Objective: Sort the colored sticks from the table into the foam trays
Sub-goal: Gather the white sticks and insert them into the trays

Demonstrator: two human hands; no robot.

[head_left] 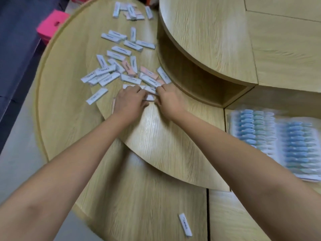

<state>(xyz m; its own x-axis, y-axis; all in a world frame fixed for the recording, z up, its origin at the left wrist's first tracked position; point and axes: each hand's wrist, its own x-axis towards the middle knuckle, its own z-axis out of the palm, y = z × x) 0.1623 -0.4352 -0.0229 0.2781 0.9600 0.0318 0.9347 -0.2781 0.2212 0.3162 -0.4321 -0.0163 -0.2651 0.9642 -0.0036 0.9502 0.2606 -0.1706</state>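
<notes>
Wooden table [69, 84], mid-frame: I am counting dozens of sticks [119, 49] lying unsorted, long axes pointing every way. Left hand [129, 100] and right hand [169, 100] are gripping sticks lying roughly crosswise. Foam trays [271, 136], right edge, are seemingly near-full, though blurred.

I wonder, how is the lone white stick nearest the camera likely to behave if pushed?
The lone white stick looks flat-sided, so it would probably slide, not roll. Being small, it seems light and easily flicked along the smooth table.
</notes>
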